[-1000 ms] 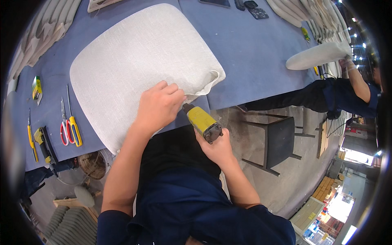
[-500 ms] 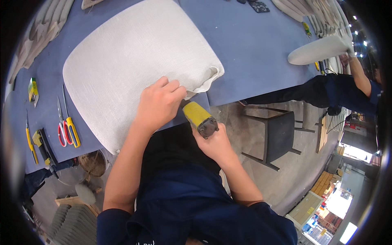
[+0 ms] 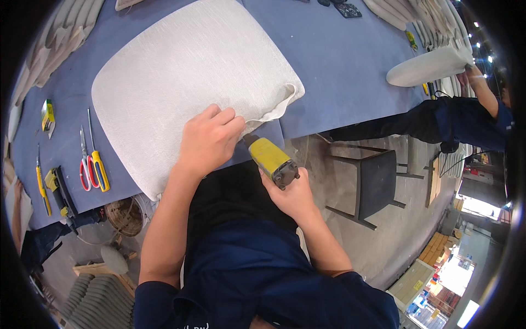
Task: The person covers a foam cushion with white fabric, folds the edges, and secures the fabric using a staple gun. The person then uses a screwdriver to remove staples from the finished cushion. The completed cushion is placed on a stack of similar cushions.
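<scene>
A light grey fabric-covered seat cushion lies on the blue-grey worktable before me. Its cover gapes in a loose fold along the near right edge. My left hand is closed on the cushion's near edge, fingers curled and pinching the fabric. Just to the right, my right hand grips a yellow and black staple gun from below. The gun's nose points at the cushion edge beside my left fingers; whether it touches is hidden.
Left of the cushion lie red-handled scissors, a yellow screwdriver, another staple gun and a small box. A dark chair stands on the floor at right. Beyond it a co-worker holds another cushion.
The cushion appears slightly farther right in the picture, and the fold at its near right edge lies flatter. The staple gun has shifted slightly right, still in my right hand.
</scene>
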A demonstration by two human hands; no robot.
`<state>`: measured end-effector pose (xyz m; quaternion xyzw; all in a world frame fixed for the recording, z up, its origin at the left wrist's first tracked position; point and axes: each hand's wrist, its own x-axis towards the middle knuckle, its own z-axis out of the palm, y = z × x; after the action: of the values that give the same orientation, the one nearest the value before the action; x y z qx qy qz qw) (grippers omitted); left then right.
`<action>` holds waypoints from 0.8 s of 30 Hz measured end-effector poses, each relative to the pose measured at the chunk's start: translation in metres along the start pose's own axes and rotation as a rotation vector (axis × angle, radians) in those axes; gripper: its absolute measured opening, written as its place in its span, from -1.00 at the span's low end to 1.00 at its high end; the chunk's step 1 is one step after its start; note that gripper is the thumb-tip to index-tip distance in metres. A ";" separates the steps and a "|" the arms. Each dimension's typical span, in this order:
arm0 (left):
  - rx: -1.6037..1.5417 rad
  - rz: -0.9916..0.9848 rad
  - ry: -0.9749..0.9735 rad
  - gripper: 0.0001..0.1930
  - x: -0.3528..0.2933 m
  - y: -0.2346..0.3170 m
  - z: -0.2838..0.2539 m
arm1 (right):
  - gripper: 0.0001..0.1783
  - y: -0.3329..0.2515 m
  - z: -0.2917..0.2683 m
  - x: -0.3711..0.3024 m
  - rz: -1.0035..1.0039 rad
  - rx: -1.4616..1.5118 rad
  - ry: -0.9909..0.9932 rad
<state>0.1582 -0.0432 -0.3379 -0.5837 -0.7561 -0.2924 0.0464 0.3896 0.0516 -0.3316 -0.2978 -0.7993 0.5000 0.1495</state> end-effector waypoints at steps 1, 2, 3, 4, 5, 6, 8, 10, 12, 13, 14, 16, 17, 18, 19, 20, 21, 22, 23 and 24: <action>-0.002 -0.005 0.005 -0.78 0.000 0.000 0.000 | -0.67 0.001 0.000 0.000 -0.005 -0.012 -0.007; -0.003 -0.010 0.011 -0.78 -0.001 0.001 0.001 | -0.65 0.001 0.000 0.000 -0.011 -0.024 -0.014; -0.006 -0.012 0.014 -0.78 -0.001 0.000 0.001 | -0.63 0.001 0.001 0.001 -0.018 -0.032 -0.023; -0.009 -0.015 0.016 -0.78 -0.001 0.000 0.002 | -0.63 0.002 0.001 0.002 -0.023 -0.043 -0.035; -0.012 -0.017 0.019 -0.78 -0.002 0.000 0.003 | -0.63 0.002 0.001 0.003 -0.028 -0.054 -0.047; -0.008 -0.011 0.017 -0.82 -0.002 -0.001 0.003 | -0.63 0.002 0.001 0.003 -0.032 -0.065 -0.057; -0.002 0.002 0.013 -0.89 -0.002 -0.002 0.005 | -0.63 0.003 0.005 0.005 -0.029 -0.077 -0.055; 0.016 0.010 0.018 -0.89 0.000 -0.001 0.009 | -0.65 -0.001 0.005 0.006 0.006 -0.102 -0.061; -0.003 0.009 0.019 -0.86 0.003 -0.001 0.009 | -0.69 -0.011 0.006 0.013 0.061 -0.135 -0.050; -0.031 0.004 0.017 -0.83 0.004 -0.002 0.007 | -0.71 -0.010 0.006 0.013 0.070 -0.104 -0.045; -0.059 0.000 0.015 -0.79 0.006 -0.002 0.004 | -0.74 -0.006 0.005 0.012 0.080 -0.072 -0.041; -0.170 -0.076 -0.015 -0.80 0.008 -0.004 -0.007 | -0.78 -0.008 0.007 0.010 0.089 -0.015 -0.010; -0.226 -0.115 -0.031 -0.80 0.011 -0.005 -0.013 | -0.80 -0.013 0.004 0.010 0.087 0.005 0.013; -0.201 -0.089 -0.046 -0.80 0.010 -0.002 -0.018 | -0.81 -0.013 0.003 0.006 0.096 0.024 0.020; -0.178 -0.063 -0.062 -0.79 0.012 0.001 -0.022 | -0.80 -0.011 0.002 0.004 0.086 0.039 0.016; -0.154 -0.038 -0.078 -0.79 0.012 0.002 -0.025 | -0.79 -0.009 0.002 0.003 0.077 0.053 0.012; -0.160 -0.040 -0.067 -0.78 0.011 0.001 -0.022 | -0.77 -0.009 0.001 0.003 0.067 0.062 0.013; -0.166 -0.043 -0.055 -0.77 0.009 -0.002 -0.017 | -0.74 -0.007 0.002 0.000 0.056 0.052 0.005; -0.172 -0.045 -0.042 -0.76 0.008 -0.004 -0.013 | -0.71 -0.004 0.004 -0.003 0.044 0.042 -0.003; -0.173 -0.062 -0.047 -0.76 0.006 -0.005 -0.012 | -0.68 -0.002 0.005 -0.006 0.035 0.033 -0.010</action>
<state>0.1483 -0.0443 -0.3276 -0.5687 -0.7464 -0.3442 -0.0307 0.3910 0.0437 -0.3320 -0.3068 -0.7863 0.5171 0.1418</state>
